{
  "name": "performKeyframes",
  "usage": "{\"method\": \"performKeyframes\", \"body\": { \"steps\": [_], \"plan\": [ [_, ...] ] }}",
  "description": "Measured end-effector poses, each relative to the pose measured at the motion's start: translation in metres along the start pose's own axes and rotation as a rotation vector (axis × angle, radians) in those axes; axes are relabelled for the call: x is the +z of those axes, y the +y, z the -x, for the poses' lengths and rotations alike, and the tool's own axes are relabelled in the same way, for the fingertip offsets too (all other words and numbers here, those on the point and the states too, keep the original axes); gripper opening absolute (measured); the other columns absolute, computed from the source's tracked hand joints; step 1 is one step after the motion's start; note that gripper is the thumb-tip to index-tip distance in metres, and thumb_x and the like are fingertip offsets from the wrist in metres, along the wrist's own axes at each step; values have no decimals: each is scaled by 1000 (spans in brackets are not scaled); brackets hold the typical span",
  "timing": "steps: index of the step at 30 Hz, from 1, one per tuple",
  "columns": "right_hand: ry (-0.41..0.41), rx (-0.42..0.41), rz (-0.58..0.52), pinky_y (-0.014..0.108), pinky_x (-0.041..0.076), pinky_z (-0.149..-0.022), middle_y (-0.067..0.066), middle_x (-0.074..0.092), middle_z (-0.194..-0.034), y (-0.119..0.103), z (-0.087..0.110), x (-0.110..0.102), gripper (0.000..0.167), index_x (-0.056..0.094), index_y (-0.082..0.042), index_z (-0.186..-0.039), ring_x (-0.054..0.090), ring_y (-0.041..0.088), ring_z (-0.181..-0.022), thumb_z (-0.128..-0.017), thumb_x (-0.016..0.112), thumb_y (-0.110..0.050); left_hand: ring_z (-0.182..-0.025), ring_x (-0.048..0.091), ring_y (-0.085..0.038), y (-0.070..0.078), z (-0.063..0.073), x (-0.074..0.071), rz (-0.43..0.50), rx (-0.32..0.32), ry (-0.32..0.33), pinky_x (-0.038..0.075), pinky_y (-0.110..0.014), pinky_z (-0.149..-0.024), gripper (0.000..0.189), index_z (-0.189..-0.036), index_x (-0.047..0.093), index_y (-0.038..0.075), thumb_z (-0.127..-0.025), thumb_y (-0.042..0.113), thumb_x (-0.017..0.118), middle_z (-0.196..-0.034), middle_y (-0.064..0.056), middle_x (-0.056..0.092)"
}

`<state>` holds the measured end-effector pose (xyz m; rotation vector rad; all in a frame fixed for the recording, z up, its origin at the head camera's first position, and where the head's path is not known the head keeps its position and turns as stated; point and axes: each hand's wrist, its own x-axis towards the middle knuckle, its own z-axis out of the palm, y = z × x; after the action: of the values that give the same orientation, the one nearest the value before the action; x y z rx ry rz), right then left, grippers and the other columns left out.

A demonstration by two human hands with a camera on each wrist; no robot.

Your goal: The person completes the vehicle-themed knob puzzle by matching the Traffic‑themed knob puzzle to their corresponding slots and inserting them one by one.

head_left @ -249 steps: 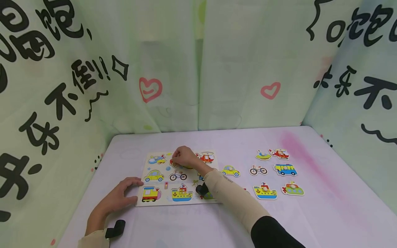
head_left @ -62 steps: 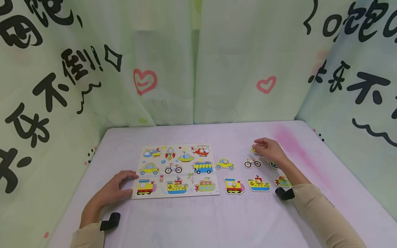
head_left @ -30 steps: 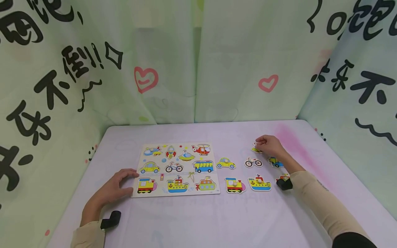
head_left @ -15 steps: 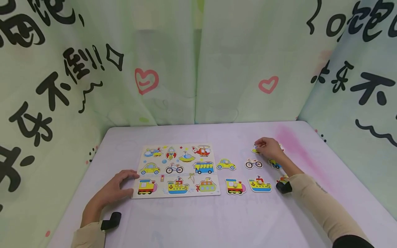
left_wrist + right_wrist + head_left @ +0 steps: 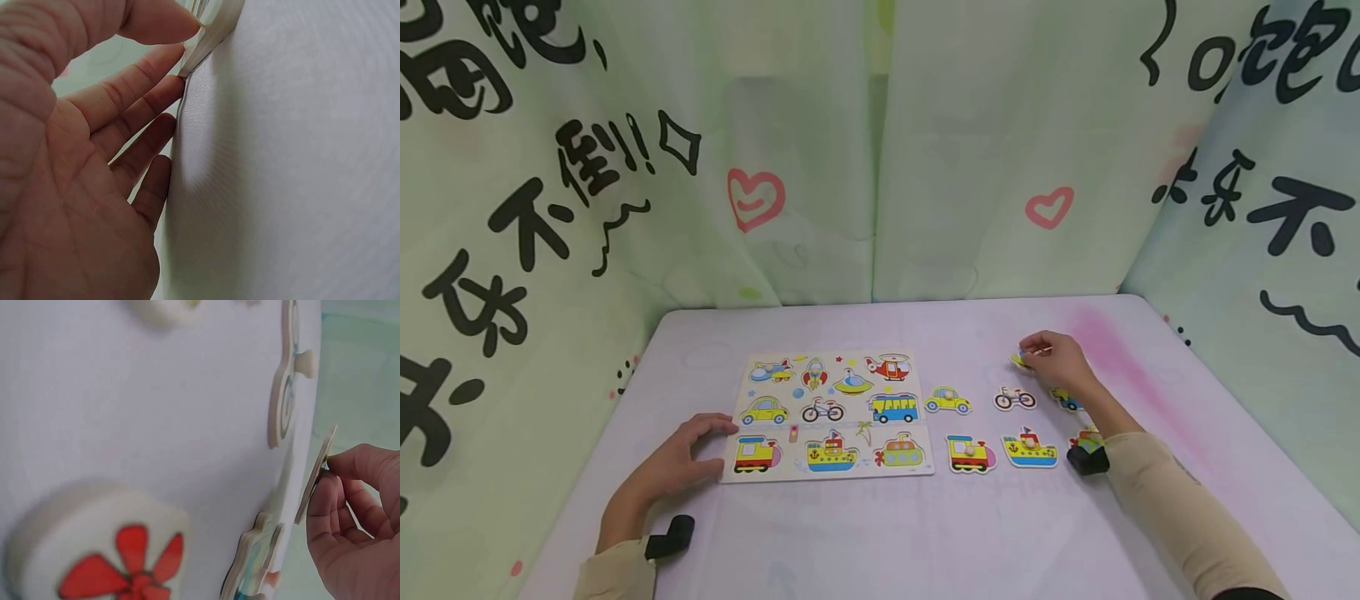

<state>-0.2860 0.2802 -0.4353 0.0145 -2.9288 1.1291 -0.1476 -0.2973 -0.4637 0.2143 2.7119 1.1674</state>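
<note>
Thumb and forefinger of the right hand (image 5: 1060,364), toward the upper right of the head view, pinch a small yellow puzzle piece (image 5: 315,479), seemingly by its knob; the right wrist view shows it edge-on at right of centre, apparently just off the bench (image 5: 850,533). Most of its face is hidden, so I cannot tell for certain which vehicle it carries. Near the left of the frame, the left hand (image 5: 672,460) has its fingers spread and relaxed, touching the left edge of the picture board (image 5: 848,427) without wrapping round anything. A hold this small is the likeliest weak point: the piece could twist about its knob or drop if the pinch loosens or an edge knocks something. Below the right hand, the bus piece (image 5: 1065,399) and submarine piece (image 5: 1086,437) lie partly covered by the forearm and the black wrist mount (image 5: 1088,461); a low sweep of that arm toward the middle of the frame could drag either one, or catch the bicycle piece (image 5: 1015,399) just left of them. Over at the board, too firm a push from the left hand might slide it rightward into the yellow car piece (image 5: 948,400), which sits so close to the right edge that I cannot tell whether they touch.
</note>
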Motion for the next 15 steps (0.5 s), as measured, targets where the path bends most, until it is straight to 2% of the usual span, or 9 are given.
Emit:
{"method": "performKeyframes", "body": {
  "steps": [5,8,11,15],
  "plan": [
    [2,-2,-58,21,54,-78,22,64,-119,-5,4,-1,29,63,3,-124,62,33,-106,-99,63,-13,-143,32,-48,2,0,-1,-4,9,-2,27,-70,-116,49,-131,62,10,-84,8,75,-151,-21,45],
    [11,3,-97,15,53,-74,22,65,-119,-9,9,-1,30,63,3,-125,63,31,-104,-99,64,-13,-142,34,-48,2,1,-1,-5,26,0,28,-69,-115,48,-130,62,9,-84,7,75,-150,-22,46],
    [30,12,-127,14,52,-74,22,66,-120,-14,13,1,32,64,2,-127,64,30,-102,-100,64,-15,-142,34,-48,2,1,-1,-9,34,1,28,-69,-116,48,-129,62,9,-83,6,74,-150,-22,46],
    [47,31,-174,20,53,-81,19,65,-122,-20,18,5,35,63,-1,-130,64,26,-101,-101,64,-20,-142,34,-48,1,1,0,-8,34,3,28,-69,-116,48,-129,62,9,-83,6,74,-150,-22,46]
  ]
}}
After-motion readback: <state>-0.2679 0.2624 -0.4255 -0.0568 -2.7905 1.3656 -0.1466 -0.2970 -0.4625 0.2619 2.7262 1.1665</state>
